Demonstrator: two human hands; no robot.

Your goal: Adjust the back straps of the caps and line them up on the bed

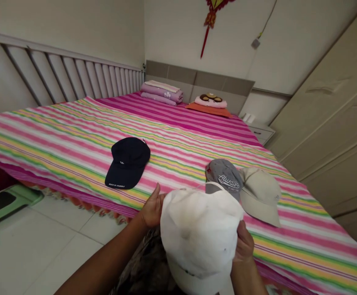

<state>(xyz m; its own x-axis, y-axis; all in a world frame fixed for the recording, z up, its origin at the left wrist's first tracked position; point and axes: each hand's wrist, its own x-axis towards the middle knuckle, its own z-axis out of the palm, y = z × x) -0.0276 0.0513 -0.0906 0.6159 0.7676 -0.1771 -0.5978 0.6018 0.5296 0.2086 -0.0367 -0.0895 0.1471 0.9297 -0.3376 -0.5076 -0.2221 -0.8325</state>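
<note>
A white baseball cap (pixel 199 233) is held up close in front of me, its brim toward my body. My left hand (pixel 153 208) grips its left edge, with the thumb pointing up. On the opposite side, my right hand (pixel 243 242) has its fingers closed on the cap's edge. Beyond it on the bed lie a grey cap (pixel 226 174) with white lettering and a beige cap (pixel 260 194), side by side and touching. The white cap hides part of the grey one. Farther left, a navy blue cap (pixel 127 162) rests with its brim toward me.
A striped sheet (pixel 172 151) covers the bed. Folded purple bedding (pixel 161 92) and a pink pillow on orange cloth (pixel 211 104) lie by the headboard (pixel 178 76). A green stool (pixel 12 203) stands at left on the tiled floor; a wardrobe (pixel 332 123) is at right.
</note>
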